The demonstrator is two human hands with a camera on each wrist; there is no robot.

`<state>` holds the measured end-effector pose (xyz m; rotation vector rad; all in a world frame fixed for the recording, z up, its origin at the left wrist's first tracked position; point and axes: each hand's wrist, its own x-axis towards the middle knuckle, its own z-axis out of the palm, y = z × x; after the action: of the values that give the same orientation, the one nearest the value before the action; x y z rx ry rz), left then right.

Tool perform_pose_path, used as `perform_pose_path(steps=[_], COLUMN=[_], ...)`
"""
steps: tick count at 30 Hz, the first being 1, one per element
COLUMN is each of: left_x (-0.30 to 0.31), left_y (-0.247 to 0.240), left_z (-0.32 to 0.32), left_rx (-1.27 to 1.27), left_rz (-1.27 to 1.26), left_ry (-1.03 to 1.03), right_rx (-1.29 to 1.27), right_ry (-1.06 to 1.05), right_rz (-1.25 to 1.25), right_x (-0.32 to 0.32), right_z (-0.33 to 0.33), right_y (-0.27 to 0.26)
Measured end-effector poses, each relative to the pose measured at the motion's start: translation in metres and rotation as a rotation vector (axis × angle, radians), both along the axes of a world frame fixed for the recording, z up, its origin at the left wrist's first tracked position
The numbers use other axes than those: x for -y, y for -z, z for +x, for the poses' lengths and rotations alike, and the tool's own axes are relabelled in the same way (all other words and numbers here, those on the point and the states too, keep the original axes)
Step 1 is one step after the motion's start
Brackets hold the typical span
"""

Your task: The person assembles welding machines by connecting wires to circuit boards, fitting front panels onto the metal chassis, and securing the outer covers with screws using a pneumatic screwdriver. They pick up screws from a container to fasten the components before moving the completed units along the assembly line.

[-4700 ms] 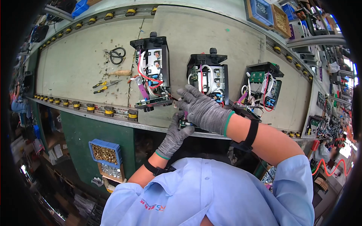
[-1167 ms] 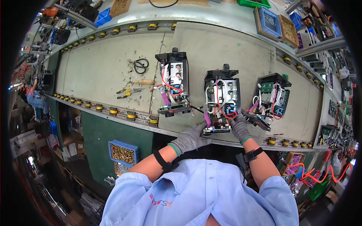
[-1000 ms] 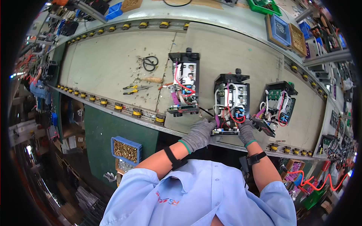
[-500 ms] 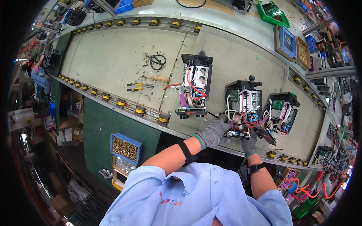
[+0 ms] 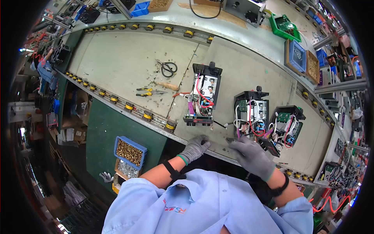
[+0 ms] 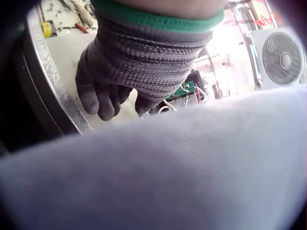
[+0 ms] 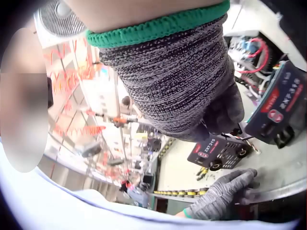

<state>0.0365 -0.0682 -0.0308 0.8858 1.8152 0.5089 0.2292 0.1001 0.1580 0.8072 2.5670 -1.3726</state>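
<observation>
Both hands are gloved and near the front edge of the table (image 5: 237, 58). The left hand (image 5: 194, 149) hangs with fingers loosely bent, holding nothing visible. The right hand (image 5: 254, 158) has bent fingers in front of the middle unit (image 5: 251, 113); whether they pinch the dark piece (image 5: 230, 139) at their tips cannot be told. The middle unit stands open on the table, between the leftmost unit (image 5: 206, 91) and the rightmost unit (image 5: 287, 123), which is close beside it. A finger hooking its red wire (image 5: 258, 134) could tug a connection loose. The rightmost unit's tilted front panel (image 5: 270, 147) is just beside the right hand, so a sideways sweep might knock it and strain its leads. The black cable (image 5: 220, 124) between the leftmost unit and the middle unit could snag if either were dragged. Farther left, pliers (image 5: 150, 93), scissors (image 5: 167, 70) and a wooden handle (image 5: 167, 85) lie among scraps (image 5: 151, 82), which might lodge in an open housing if swept along.
</observation>
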Motion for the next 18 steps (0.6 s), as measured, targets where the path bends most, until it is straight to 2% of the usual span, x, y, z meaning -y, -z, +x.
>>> perform_pose_path(steps=[3, 4, 5, 7, 8, 10, 11, 13, 15, 17, 18], left_x=[0.005, 0.003, 0.007, 0.019, 0.025, 0.037, 0.04, 0.042, 0.032, 0.021, 0.013], left_y=[0.003, -0.006, -0.01, -0.015, -0.018, -0.025, -0.028, -0.038, -0.065, -0.093, -0.105], left_z=[0.015, 0.014, 0.013, 0.008, 0.003, -0.005, -0.012, -0.017, -0.02, -0.025, -0.026], left_rx=[0.018, 0.04, 0.042, 0.125, 0.128, 0.203, 0.185, 0.152, 0.173, 0.18, 0.121], left_rz=[0.067, -0.025, -0.027, 0.005, 0.0, 0.044, 0.018, 0.042, 0.076, 0.106, 0.207], left_ry=[-0.005, 0.022, 0.005, -0.071, -0.087, -0.223, -0.205, -0.22, -0.201, -0.181, -0.159], right_rx=[0.341, 0.505, 0.503, 0.699, 0.699, 0.657, 0.666, 0.589, 0.595, 0.281, 0.314], right_ry=[-0.51, -0.677, -0.695, -0.354, -0.372, -0.477, -0.49, -0.858, -0.834, -0.349, -0.112], right_rz=[0.326, 0.4, 0.402, 0.305, 0.305, 0.338, 0.334, 0.533, 0.517, -0.07, -0.45], right_x=[-0.019, -0.023, -0.025, -0.025, -0.028, -0.033, -0.038, -0.056, -0.072, -0.088, -0.09], right_z=[-0.069, -0.088, -0.097, -0.113, -0.117, -0.125, -0.121, -0.131, -0.122, -0.103, -0.1], right_y=[0.055, 0.077, 0.104, 0.158, 0.179, 0.186, 0.187, 0.112, 0.096, 0.086, 0.067])
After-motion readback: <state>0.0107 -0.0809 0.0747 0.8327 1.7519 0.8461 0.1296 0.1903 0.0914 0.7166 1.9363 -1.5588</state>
